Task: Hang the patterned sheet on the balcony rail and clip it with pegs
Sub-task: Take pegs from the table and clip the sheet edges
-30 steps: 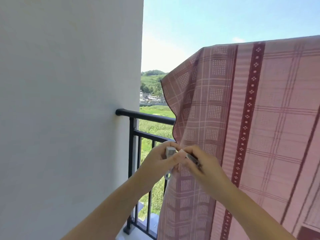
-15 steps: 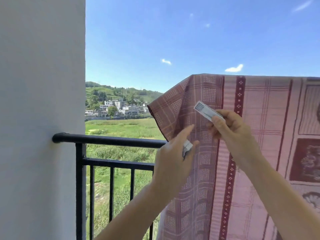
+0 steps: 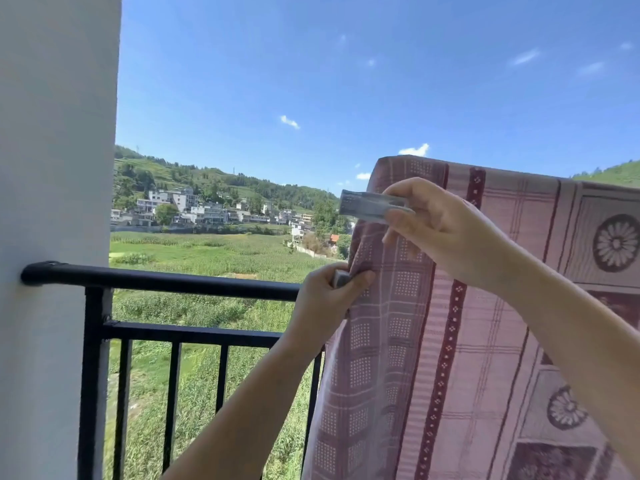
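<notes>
A pink and maroon patterned sheet (image 3: 485,323) hangs from a high line and drapes down in front of the black balcony rail (image 3: 166,280). My right hand (image 3: 446,230) is raised near the sheet's top left corner and holds a grey peg (image 3: 370,204) that points left. Lower down, my left hand (image 3: 329,303) pinches the sheet's left edge at rail height, with a second grey peg (image 3: 341,278) in its fingers. The rail's right part is hidden behind the sheet.
A white wall (image 3: 55,202) stands at the left, where the rail joins it. Black vertical bars (image 3: 173,403) run below the rail. Beyond lie green fields, houses and hills under blue sky.
My right hand has risen with its peg from waist height to the sheet's upper corner. My left hand has moved to the sheet's edge at the rail. The view has tilted upward.
</notes>
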Demonstrator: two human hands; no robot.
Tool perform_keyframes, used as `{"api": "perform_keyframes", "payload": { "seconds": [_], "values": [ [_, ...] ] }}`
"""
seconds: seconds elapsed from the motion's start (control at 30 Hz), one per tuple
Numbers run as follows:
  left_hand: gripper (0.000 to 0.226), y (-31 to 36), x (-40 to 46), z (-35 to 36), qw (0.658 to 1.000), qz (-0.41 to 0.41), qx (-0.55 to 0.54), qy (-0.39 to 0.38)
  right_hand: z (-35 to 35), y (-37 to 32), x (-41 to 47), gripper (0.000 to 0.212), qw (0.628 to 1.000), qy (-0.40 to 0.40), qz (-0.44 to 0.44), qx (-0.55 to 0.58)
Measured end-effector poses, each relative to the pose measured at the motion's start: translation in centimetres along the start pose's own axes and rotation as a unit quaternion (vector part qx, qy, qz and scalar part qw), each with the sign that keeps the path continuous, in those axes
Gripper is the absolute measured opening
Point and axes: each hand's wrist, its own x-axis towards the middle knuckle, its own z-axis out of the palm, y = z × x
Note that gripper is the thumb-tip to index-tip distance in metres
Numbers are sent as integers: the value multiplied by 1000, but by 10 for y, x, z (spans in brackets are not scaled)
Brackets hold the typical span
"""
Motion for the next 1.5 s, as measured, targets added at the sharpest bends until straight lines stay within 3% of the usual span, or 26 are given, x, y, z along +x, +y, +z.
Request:
{"api": "perform_keyframes", "payload": {
  "seconds": [0.13,0.23,0.3,0.5,0.6,0.73,0.87,0.93,1.03,1.13,1.23,1.33,1.5],
  "values": [
    [18,9,-1,-10,990,71,109,53,6,-11,17,46,989,-136,14,-63],
    [23,15,-8,-15,998,45,23,27,11,-12,29,40,980,-185,51,-54],
    [22,14,-12,-18,999,25,-17,30,11,-10,34,39,978,-191,75,-41],
    [14,-2,-25,-12,999,-18,-33,20,3,-10,36,44,968,-203,57,-140],
    [18,-4,-25,-15,985,-78,-151,6,1,-12,36,33,962,-223,59,-148],
    [5,-9,-27,-16,992,-14,-117,33,3,-12,38,27,961,-221,50,-157],
    [37,-19,-23,-23,990,1,-128,65,-2,-6,31,36,971,-217,62,-81],
    [55,-23,-15,-21,997,-44,-66,13,-5,-5,26,38,974,-214,61,-40],
    [75,-18,-11,-8,977,-124,-73,-158,-10,-8,20,36,975,-210,47,51],
    [40,-18,-6,-11,951,-127,-208,-190,-15,-12,18,32,973,-194,40,118],
    [24,-10,-9,-25,938,-139,-285,-138,-19,-13,18,29,969,-186,39,157],
    [19,-5,-11,-44,945,-97,-299,-95,-13,-17,21,26,965,-201,40,166],
    [37,14,-24,-53,941,-83,-305,-119,15,-24,46,41,968,-229,80,65]
  ]
}}
